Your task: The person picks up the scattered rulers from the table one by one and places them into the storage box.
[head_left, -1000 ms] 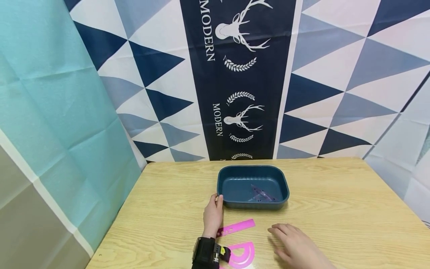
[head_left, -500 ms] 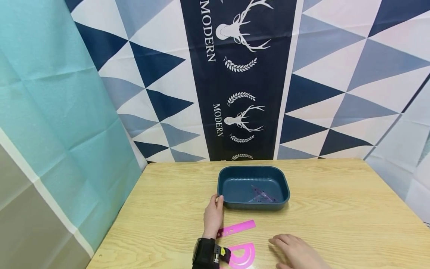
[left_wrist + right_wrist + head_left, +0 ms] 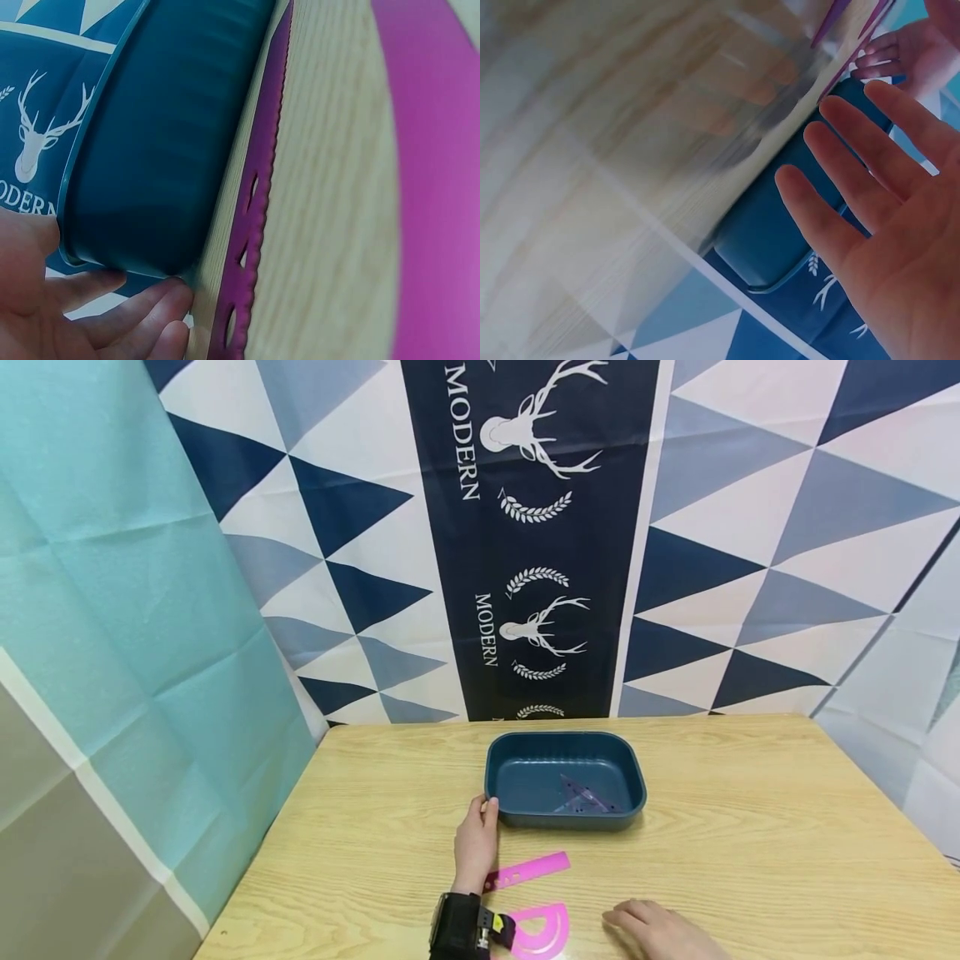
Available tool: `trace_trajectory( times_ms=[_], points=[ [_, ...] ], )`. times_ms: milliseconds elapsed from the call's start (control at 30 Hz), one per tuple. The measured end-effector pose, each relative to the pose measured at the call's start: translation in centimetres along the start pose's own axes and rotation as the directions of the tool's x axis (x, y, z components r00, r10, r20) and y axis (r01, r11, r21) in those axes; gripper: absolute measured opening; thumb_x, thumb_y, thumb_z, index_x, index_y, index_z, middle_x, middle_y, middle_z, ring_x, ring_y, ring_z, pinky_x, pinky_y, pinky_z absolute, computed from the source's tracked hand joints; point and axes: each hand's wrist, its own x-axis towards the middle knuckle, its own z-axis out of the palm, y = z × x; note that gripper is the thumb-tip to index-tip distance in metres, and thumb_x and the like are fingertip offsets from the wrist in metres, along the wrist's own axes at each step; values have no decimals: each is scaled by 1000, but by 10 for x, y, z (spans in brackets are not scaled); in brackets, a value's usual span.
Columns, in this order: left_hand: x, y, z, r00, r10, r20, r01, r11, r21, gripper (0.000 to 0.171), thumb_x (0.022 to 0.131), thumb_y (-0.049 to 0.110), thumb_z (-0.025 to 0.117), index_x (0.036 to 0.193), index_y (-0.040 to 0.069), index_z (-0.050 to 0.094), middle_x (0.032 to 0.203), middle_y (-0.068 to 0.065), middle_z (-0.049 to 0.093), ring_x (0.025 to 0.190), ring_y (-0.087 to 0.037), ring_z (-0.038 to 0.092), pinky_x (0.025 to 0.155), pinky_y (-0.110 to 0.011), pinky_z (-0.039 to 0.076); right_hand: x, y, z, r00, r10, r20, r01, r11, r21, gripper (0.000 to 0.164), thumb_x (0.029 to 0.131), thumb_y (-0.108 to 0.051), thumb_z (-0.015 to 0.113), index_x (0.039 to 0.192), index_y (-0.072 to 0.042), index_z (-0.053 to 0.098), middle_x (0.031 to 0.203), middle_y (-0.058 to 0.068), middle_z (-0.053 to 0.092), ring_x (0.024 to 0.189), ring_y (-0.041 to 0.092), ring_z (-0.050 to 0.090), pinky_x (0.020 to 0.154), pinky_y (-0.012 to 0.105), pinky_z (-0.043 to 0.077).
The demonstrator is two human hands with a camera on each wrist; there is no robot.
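A dark blue plastic box stands toward the back of the table, with purple see-through triangular rulers inside. My left hand grips its near left corner; in the left wrist view the thumb is at the rim and the fingers lie against the end wall. Close by that wrist lies a pink ruler with cut-out holes and a wavy edge. A pink protractor is nearer me, partly covered by the wrist camera. My right hand is right of the protractor, fingers extended and holding nothing.
The light wooden table reflects my right hand in the right wrist view. Patterned cloth hangs behind the table's back edge, and a teal curtain hangs along its left side. A black strap with a camera circles my left wrist.
My right hand has drawn back a little toward the near edge. My left hand, the box, the ruler and the protractor have stayed in place.
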Motion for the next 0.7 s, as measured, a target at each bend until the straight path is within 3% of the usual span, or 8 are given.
trace_trajectory(
  times_ms=[167,367,700],
  points=[
    [0,0,0,1000,-4,4,4,1000,-8,38,95,32,44,118,4,57,93,-11,67,85,-27,63,69,-39,47,-1,2,7,1000,-23,20,22,999,48,61,79,-63,50,113,-13,60,104,3,59,93,18,58,74,35,49],
    [0,-1,0,1000,-4,10,4,1000,-15,39,95,32,44,119,4,56,94,-11,68,85,-27,63,71,-39,48,-3,3,13,993,-116,-8,116,989,91,52,85,-56,49,112,-13,60,100,1,59,87,9,56,68,27,49],
    [2,1,-1,1000,4,14,-3,1000,-26,41,95,35,44,118,5,57,89,-8,67,79,-22,62,67,-35,46,-4,1,16,992,-117,43,110,985,135,48,86,-54,50,113,-15,60,101,3,58,86,7,55,66,25,48]
  ],
)
